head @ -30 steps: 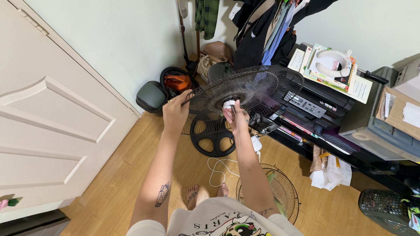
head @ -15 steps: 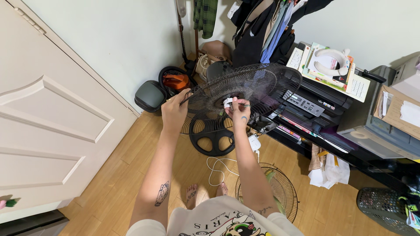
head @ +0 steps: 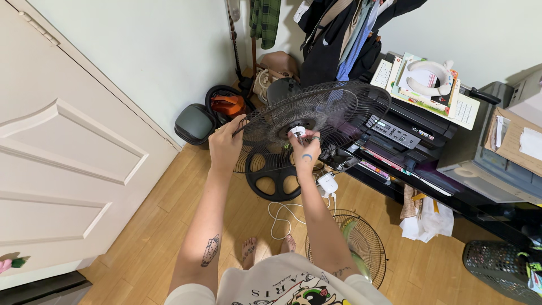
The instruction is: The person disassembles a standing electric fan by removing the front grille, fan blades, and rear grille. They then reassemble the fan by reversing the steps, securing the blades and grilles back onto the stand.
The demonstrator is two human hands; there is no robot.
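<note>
Head view, centre: a black wire fan grille [head: 333,113] sits tilted at mid-frame, above the wooden floor [head: 152,237].
Left hand [head: 226,148]: left of centre, its grip closed on the grille's left rim.
Right hand [head: 305,151]: centre, fingers pinched on the white hub nut [head: 297,131] in the grille's middle.
Below the grille: the round black fan base [head: 278,176] stands on the floor, with a white cord [head: 285,212] looped beside it.
Lower centre-right: a second grille [head: 361,245] lies flat on the floor, partly behind the right forearm.
Bottom centre: two bare feet [head: 268,248] on the floor.
Right: a black printer [head: 406,133] on a low shelf, just behind the grille's right edge.
Left: a white door [head: 62,164] fills the frame's left side.
Upper centre: clothes [head: 344,34] hang on the wall.
</note>
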